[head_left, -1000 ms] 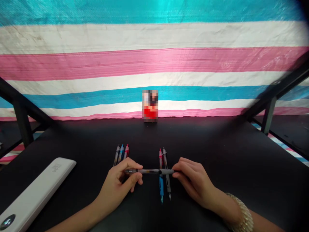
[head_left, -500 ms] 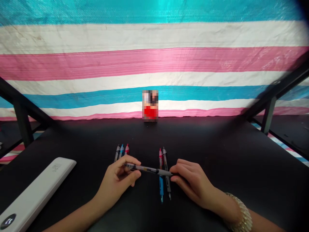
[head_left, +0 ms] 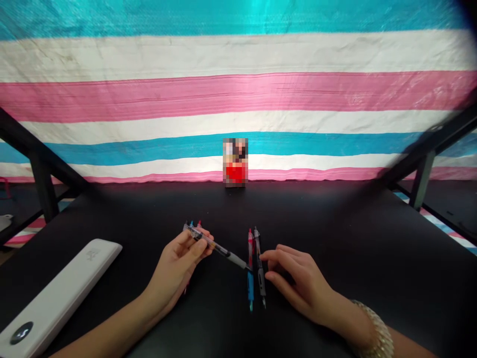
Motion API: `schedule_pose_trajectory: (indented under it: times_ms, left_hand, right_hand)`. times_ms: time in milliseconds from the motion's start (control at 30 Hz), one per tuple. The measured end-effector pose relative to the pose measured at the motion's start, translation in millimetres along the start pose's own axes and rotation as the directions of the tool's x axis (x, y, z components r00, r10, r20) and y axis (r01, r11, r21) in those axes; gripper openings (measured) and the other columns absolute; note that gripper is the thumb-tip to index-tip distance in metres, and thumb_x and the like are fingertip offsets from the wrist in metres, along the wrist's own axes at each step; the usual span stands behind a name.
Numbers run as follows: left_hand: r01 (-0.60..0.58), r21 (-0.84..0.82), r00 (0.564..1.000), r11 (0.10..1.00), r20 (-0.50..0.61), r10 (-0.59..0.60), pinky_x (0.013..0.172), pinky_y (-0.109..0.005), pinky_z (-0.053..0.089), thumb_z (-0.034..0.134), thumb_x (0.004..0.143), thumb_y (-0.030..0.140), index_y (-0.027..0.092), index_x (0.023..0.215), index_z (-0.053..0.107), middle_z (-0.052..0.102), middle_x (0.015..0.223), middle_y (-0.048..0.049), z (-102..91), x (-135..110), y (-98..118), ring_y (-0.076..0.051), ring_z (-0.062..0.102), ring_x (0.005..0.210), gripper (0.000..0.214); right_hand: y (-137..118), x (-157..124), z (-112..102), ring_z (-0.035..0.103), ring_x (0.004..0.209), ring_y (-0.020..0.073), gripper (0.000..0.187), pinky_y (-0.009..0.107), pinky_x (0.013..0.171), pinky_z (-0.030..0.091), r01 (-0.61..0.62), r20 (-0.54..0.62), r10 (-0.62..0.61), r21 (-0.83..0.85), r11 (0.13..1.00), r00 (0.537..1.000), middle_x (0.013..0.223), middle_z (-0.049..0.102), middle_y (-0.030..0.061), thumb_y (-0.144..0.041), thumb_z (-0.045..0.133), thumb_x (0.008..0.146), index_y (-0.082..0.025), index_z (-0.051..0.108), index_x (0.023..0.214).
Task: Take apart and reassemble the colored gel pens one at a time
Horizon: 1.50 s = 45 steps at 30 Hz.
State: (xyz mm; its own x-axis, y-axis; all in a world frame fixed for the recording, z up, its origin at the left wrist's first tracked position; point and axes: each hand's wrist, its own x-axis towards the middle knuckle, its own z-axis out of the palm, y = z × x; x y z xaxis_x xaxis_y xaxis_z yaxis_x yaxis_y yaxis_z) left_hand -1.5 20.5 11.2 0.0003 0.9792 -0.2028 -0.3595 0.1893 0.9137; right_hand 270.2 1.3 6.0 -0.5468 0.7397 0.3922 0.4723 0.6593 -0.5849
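My left hand (head_left: 186, 256) grips a clear-barrelled pen (head_left: 230, 256) with a grey grip between thumb and fingers. The pen slants down to the right, its dark tip over the pens on the table. My right hand (head_left: 294, 278) is beside them, thumb and index finger apart, holding nothing. Nearest its fingertips lies a grey-gripped pen (head_left: 261, 276). Left of that, a red-topped clear barrel (head_left: 250, 241) lies in line with a blue grip (head_left: 250, 286); whether they are one pen I cannot tell. Behind my left hand, more pens show only their tops, one of them red (head_left: 199, 223).
A white power bank (head_left: 67, 293) lies at the left of the black table (head_left: 316, 214). At the back stands a small blurred red item (head_left: 235, 172) before a striped sheet (head_left: 149, 99). Black metal frame legs (head_left: 421, 179) flank both sides.
The held pen has moved away from my right fingers and now tilts down more steeply. My left hand has turned and risen slightly. My right thumb and index finger have parted.
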Motion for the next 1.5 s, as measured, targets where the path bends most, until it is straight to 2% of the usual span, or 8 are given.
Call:
schedule_pose_trajectory:
  times_ms: [100, 267, 533, 733, 833, 967, 1300, 1500]
  left_hand:
    - [0.025, -0.005, 0.999, 1.0, 0.041, -0.025, 0.076, -0.021, 0.057, 0.089, 0.073, 0.03, 0.018, 0.087, 0.078, 0.074, 0.089, -0.0035, 0.4, -3, -5, -0.014, 0.068, 0.081, 0.021]
    - [0.04, 0.021, 0.994, 0.999, 0.099, -0.042, 0.077, -0.021, 0.057, 0.089, 0.074, 0.027, 0.019, 0.083, 0.078, 0.076, 0.088, -0.0034, 5.1, -9, -8, -0.014, 0.07, 0.08, 0.017]
    - [0.004, 0.013, 0.991, 1.0, 0.131, -0.006, 0.079, -0.02, 0.056, 0.09, 0.071, 0.027, 0.019, 0.084, 0.08, 0.077, 0.088, -0.0038, 3.6, -10, -6, -0.015, 0.07, 0.082, 0.018]
    - [0.007, -0.09, 0.996, 0.996, 0.084, 0.001, 0.083, -0.025, 0.058, 0.087, 0.076, 0.033, 0.018, 0.09, 0.079, 0.075, 0.086, -0.0041, 2.9, -6, 1, -0.017, 0.071, 0.085, 0.022]
    - [-0.022, -0.09, 0.999, 0.996, 0.032, 0.025, 0.076, -0.023, 0.059, 0.084, 0.079, 0.03, 0.022, 0.11, 0.074, 0.074, 0.086, -0.0023, 0.7, 0, 7, -0.014, 0.07, 0.078, 0.033]
    - [-0.03, -0.053, 0.999, 0.998, 0.017, 0.031, 0.068, -0.022, 0.058, 0.083, 0.08, 0.026, 0.03, 0.132, 0.057, 0.074, 0.085, -0.0001, -0.8, 3, 10, -0.013, 0.068, 0.072, 0.058]
    - [-0.028, 0.003, 0.996, 1.0, 0.082, 0.028, 0.07, -0.026, 0.058, 0.084, 0.078, 0.024, 0.02, 0.103, 0.069, 0.073, 0.082, -0.0034, -2.1, 2, 8, -0.016, 0.067, 0.077, 0.03]
    - [-0.01, 0.002, 0.995, 1.0, 0.098, 0.009, 0.062, -0.02, 0.056, 0.082, 0.082, 0.025, 0.024, 0.109, 0.065, 0.074, 0.085, -0.0014, -4.6, 4, 8, -0.013, 0.067, 0.071, 0.032]
  right_hand:
    - [-1, 2, 3, 0.056, 0.07, 0.0176, 0.026, 0.028, 0.061, 0.044, 0.024, 0.004, -0.023, -0.061, 0.998, 1.0, 0.084, 0.064, 0.0044, -0.035, 0.054, 0.103, -0.016, 0.055, 0.121]
    - [-2, 3, 5, 0.048, 0.061, 0.017, 0.03, 0.029, 0.054, 0.035, 0.077, -0.026, -0.083, -0.176, 0.981, 0.996, 0.068, 0.058, 0.0026, -0.024, 0.039, 0.108, -0.018, 0.056, 0.084]
    - [-14, 4, 1, 0.046, 0.062, 0.0156, 0.034, 0.028, 0.056, 0.035, -0.062, 0.066, 0.058, 0.052, 0.997, 0.996, 0.068, 0.047, -0.0003, -0.021, 0.038, 0.106, -0.021, 0.046, 0.072]
    - [-12, 2, 0, 0.05, 0.068, 0.0168, 0.02, 0.029, 0.062, 0.039, -0.014, 0.091, 0.002, 0.135, 0.991, 0.996, 0.074, 0.056, 0.0015, -0.027, 0.045, 0.106, -0.018, 0.06, 0.097]
    - [-7, 0, 0, 0.055, 0.073, 0.0178, 0.02, 0.029, 0.066, 0.043, -0.01, 0.085, -0.003, 0.147, 0.989, 0.996, 0.081, 0.061, 0.0025, -0.029, 0.051, 0.104, -0.018, 0.056, 0.12]
    - [-4, -1, 1, 0.057, 0.072, 0.0169, 0.021, 0.028, 0.066, 0.046, -0.01, 0.036, 0.006, 0.125, 0.992, 0.999, 0.082, 0.06, 0.002, -0.024, 0.049, 0.104, -0.02, 0.054, 0.123]
    - [-2, 0, 2, 0.056, 0.069, 0.0168, 0.02, 0.028, 0.061, 0.044, 0.017, 0.031, -0.019, 0.051, 0.999, 0.999, 0.08, 0.06, 0.0024, -0.017, 0.048, 0.102, -0.019, 0.055, 0.121]
    - [-3, 1, 2, 0.055, 0.069, 0.0171, 0.019, 0.028, 0.06, 0.042, 0.024, 0.036, -0.025, 0.032, 0.999, 0.999, 0.079, 0.061, 0.0026, -0.017, 0.047, 0.102, -0.019, 0.056, 0.119]
